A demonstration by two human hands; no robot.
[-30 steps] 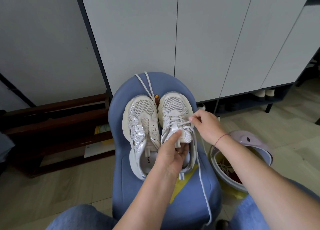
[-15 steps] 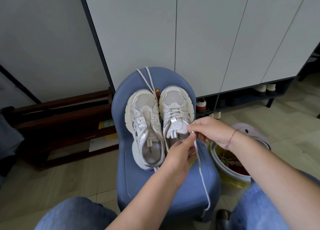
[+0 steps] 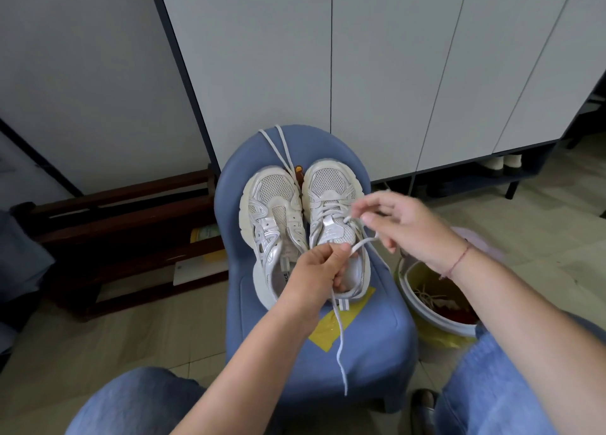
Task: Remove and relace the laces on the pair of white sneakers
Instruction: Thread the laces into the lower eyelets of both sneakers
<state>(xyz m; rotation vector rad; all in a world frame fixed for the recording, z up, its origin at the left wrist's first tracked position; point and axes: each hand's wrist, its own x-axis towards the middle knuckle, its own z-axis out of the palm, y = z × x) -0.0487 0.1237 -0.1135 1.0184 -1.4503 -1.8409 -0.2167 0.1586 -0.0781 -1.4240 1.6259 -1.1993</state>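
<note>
white lace [image 3: 339, 336] partly under left hand [image 3: 319, 267]

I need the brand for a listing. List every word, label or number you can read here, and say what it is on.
"ECE": on the insole of the left sneaker; any further letters are hidden.
Tongue label of the right sneaker: too blurred to read.
Nothing else is legible.
</note>
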